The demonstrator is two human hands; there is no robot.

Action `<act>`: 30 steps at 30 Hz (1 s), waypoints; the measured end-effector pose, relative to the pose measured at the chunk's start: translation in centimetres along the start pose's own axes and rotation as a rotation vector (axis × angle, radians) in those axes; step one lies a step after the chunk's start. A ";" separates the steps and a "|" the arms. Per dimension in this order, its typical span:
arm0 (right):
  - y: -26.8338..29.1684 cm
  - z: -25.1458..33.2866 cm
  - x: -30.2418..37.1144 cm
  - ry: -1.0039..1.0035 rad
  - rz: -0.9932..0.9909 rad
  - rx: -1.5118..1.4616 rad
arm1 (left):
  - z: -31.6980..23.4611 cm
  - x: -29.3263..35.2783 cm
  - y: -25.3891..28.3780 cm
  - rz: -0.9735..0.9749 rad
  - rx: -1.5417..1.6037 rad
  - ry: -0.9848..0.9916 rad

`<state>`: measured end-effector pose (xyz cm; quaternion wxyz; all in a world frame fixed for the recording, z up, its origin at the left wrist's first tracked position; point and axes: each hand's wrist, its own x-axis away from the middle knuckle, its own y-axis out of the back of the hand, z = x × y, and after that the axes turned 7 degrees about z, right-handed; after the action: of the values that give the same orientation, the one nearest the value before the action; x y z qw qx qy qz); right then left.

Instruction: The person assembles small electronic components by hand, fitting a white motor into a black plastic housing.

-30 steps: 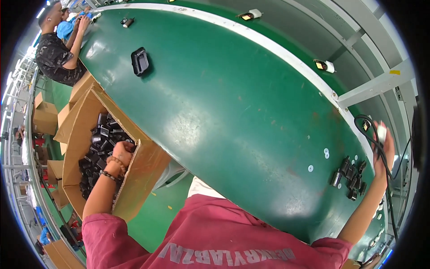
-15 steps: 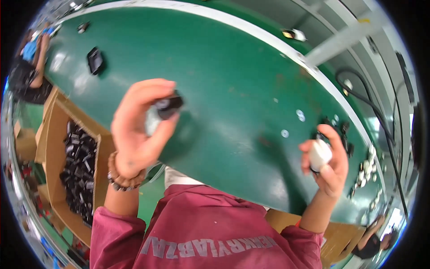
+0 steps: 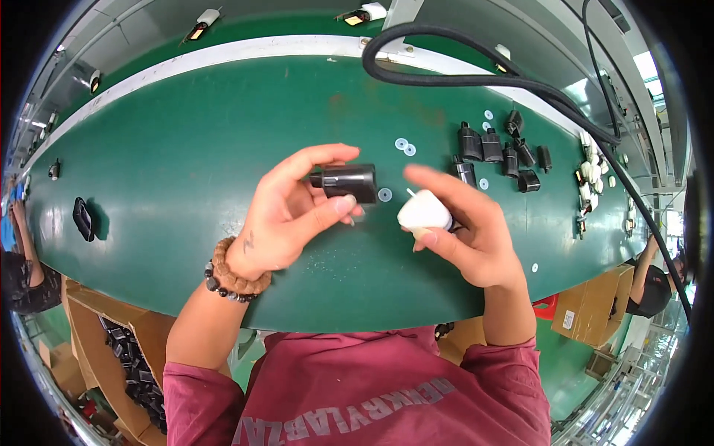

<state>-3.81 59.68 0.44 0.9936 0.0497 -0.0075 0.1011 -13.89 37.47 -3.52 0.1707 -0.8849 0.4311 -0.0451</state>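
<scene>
My left hand [image 3: 279, 223] grips a black plastic housing [image 3: 351, 182] on its side, its narrow neck toward my palm and its wide end toward my right hand [image 3: 480, 241]. Between the right thumb and fingers is a white rounded plastic piece [image 3: 422, 211] with a thin prong at its top; a dark part shows behind it, mostly covered by the fingers. The two pieces are apart, both above the green table [image 3: 320, 290]. Close to the black housing lies a small translucent washer [image 3: 384, 195].
Several black housings [image 3: 491, 146] stand and lie at the right, with more washers [image 3: 401, 144] nearby. White parts [image 3: 590, 171] line the far right edge. A thick black cable [image 3: 461, 80] loops over the back. A cardboard box [image 3: 145, 327] of black parts sits lower left; people work at both sides.
My view has swung right. My left hand has brought the black housing toward the white piece, and the two hands are now much closer together. Both hands keep their hold.
</scene>
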 end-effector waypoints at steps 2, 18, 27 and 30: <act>-0.4 0.1 0.1 -0.019 -0.051 -0.117 | 0.4 0.3 -0.1 0.018 0.032 0.003; -0.7 0.0 -0.3 0.213 -0.116 0.410 | 0.8 1.1 -1.0 0.115 0.037 0.004; -0.3 0.0 -0.3 0.157 -0.055 0.434 | 0.8 1.1 -1.4 0.115 -0.102 0.036; -0.4 -0.1 -0.2 0.137 -0.051 0.348 | 0.7 1.2 -1.4 0.115 -0.073 0.068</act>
<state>-3.98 59.29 0.30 0.9704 0.2142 0.0790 0.0787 -11.95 37.51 -3.73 0.1261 -0.8621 0.4883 -0.0494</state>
